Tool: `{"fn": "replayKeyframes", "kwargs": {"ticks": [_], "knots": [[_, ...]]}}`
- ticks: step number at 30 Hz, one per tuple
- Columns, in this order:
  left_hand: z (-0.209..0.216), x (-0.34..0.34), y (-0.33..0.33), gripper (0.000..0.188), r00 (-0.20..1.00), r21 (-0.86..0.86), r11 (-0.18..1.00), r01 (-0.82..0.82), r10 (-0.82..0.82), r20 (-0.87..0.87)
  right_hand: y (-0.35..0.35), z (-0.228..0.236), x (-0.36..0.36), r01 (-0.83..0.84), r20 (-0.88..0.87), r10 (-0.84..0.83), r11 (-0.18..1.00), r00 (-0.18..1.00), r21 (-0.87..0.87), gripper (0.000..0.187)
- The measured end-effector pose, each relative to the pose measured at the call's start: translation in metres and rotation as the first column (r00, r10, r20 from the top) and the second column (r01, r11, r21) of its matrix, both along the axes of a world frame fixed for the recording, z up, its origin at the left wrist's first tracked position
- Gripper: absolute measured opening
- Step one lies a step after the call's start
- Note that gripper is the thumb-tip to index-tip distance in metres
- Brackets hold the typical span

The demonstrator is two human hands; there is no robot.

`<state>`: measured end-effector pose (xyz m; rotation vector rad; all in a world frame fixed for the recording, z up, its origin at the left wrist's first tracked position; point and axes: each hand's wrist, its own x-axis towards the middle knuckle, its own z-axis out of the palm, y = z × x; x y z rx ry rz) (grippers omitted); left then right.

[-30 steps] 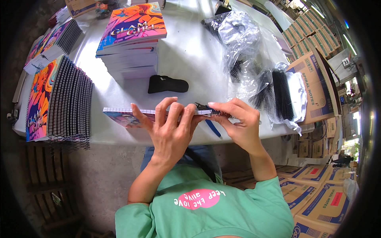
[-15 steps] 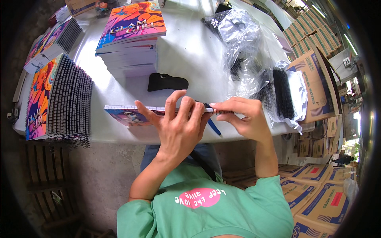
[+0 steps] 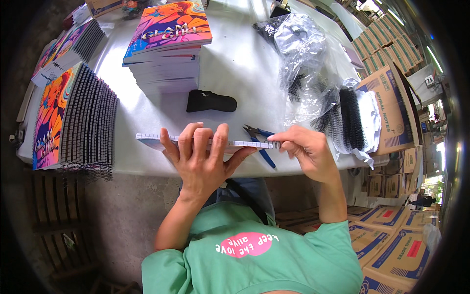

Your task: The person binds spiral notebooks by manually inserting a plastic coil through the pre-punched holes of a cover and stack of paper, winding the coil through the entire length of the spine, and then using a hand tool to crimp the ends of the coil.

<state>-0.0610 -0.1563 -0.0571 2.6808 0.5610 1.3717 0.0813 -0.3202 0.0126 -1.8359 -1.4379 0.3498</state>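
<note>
A notebook point(image 3: 249, 144) stands almost on edge near the table's front, its spine upward with a row of punched holes along it. My left hand point(image 3: 198, 154) grips it, fingers over the far side and thumb on the near side. At the right end of the spine, my right hand point(image 3: 308, 149) pinches the end of a dark spiral coil point(image 3: 276, 145). How far the coil runs through the holes is hard to make out. Blue-handled cutting pliers point(image 3: 267, 158) lie on the table just beyond and beneath the notebook's right end.
A tall stack of colourful-covered books point(image 3: 166, 73) and a black, sock-shaped item point(image 3: 211, 101) lie beyond my left hand. Coil-bound notebooks point(image 3: 88, 117) are piled at the left. To the right are clear plastic bags point(image 3: 301, 54), black coils point(image 3: 351, 117) and a cardboard box point(image 3: 387, 108).
My left hand has shifted left along the notebook, its thumb now along the near side. More of the spine and the pliers' jaws show. My right hand stays at the coil end.
</note>
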Motion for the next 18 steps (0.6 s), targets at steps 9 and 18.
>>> {"fn": "replayKeyframes", "kwargs": {"ticks": [9, 18], "knots": [[-0.004, -0.013, 0.025, 0.052, 0.970, -0.086, 0.972, 0.220, -0.208, 0.125, 0.068, 0.013, 0.043, -0.235, -0.015, 0.249, 0.888, 0.968, -0.397, 0.030], [0.005, -0.020, 0.012, 0.044, 0.983, -0.125, 0.976, 0.178, -0.172, 0.059, 0.123, -0.118, 0.054, -0.032, 0.477, 0.069, 0.996, 0.876, -0.086, 0.037]]}}
